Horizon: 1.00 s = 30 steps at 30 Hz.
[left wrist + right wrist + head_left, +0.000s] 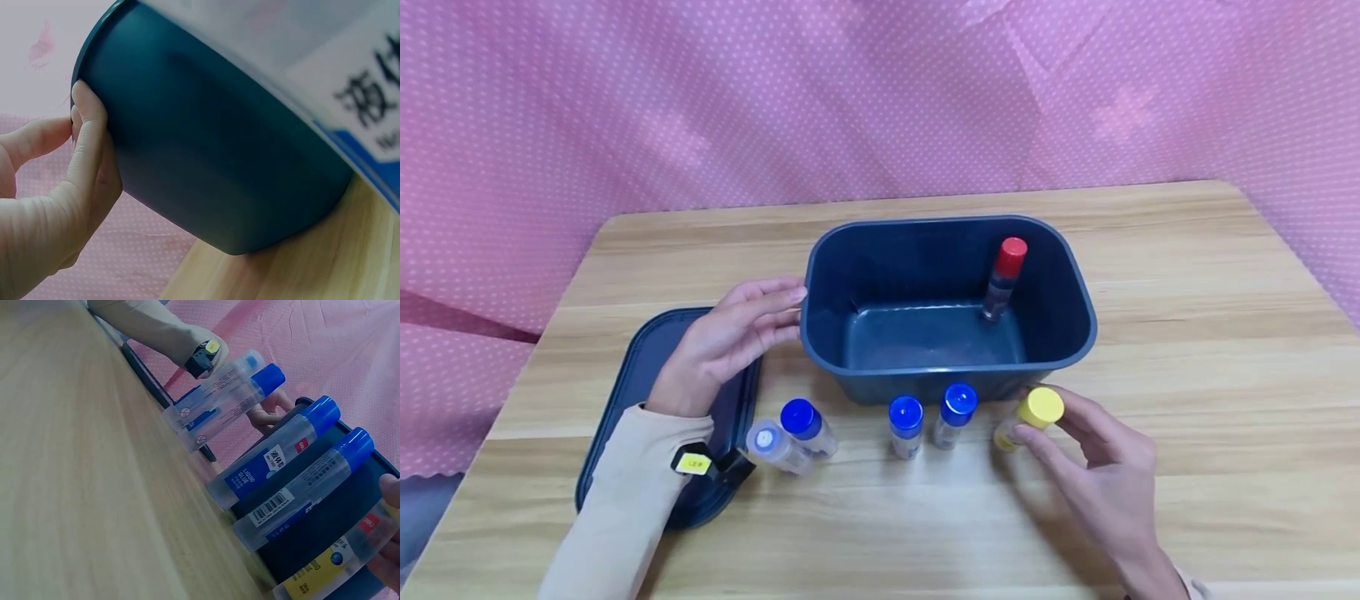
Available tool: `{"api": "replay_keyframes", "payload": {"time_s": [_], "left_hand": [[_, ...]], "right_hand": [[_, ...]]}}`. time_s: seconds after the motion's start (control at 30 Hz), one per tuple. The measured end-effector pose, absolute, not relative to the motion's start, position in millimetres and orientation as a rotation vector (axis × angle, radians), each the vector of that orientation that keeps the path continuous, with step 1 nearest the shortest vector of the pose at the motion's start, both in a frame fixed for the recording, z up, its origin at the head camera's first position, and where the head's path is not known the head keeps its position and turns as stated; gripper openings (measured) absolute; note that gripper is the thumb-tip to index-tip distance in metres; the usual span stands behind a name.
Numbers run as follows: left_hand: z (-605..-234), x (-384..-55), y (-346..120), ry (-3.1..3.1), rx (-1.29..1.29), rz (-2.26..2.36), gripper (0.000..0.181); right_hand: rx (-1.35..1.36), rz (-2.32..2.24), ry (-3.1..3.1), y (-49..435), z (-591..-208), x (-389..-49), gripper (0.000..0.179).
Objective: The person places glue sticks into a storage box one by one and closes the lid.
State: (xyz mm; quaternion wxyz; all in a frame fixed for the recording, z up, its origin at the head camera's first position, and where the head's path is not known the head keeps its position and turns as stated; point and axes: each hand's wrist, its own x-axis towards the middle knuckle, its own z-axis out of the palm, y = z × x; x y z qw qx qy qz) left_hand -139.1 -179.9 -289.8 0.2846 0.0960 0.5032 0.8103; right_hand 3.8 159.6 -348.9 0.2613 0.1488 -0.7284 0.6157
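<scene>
In the head view, my left hand [733, 333] rests against the left end of a dark blue bin [917, 385], its fairly straight fingers [87, 150] touching the outer wall near the rim. My right hand [1101, 475] grips a yellow-capped liquid glue bottle [1041, 407] between thumb and fingers, by the bin's front right corner. Two blue-capped glue bottles [906, 425] stand before the bin. Farther left stand another blue-capped glue bottle [805, 421] and a clear bottle with a pale top [775, 446]. Inside the bin, a red-capped bottle [1003, 279] leans at the right.
A dark blue lid [658, 350] lies flat on the wooden table [1187, 308], partly under my left forearm. Pink dotted cloth [850, 100] hangs behind the table. A bottle with a printed label [369, 106] fills the left wrist view's upper right.
</scene>
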Motion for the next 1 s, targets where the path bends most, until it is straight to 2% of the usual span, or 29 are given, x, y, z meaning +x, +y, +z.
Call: {"api": "replay_keyframes", "payload": {"time_s": [0.3, 0.77, 1.0], "left_hand": [[-290.0, -138.8, -181.2, 1.272, 0.241, 2.186, 0.020], [-287.4, -143.6, -187.2, 1.208, 0.203, 2.200, 0.020], [-286.1, -145.9, -187.8, 1.200, 0.162, 2.200, 0.021]], "right_hand": [[0.489, 1.708, -1.880, 159.1, -348.3, 6.0, 0.039], [0.439, 1.636, -1.932, 155.5, -341.9, 4.4, 0.043], [0.433, 1.719, -1.857, 154.9, -338.4, 4.9, 0.038]]}}
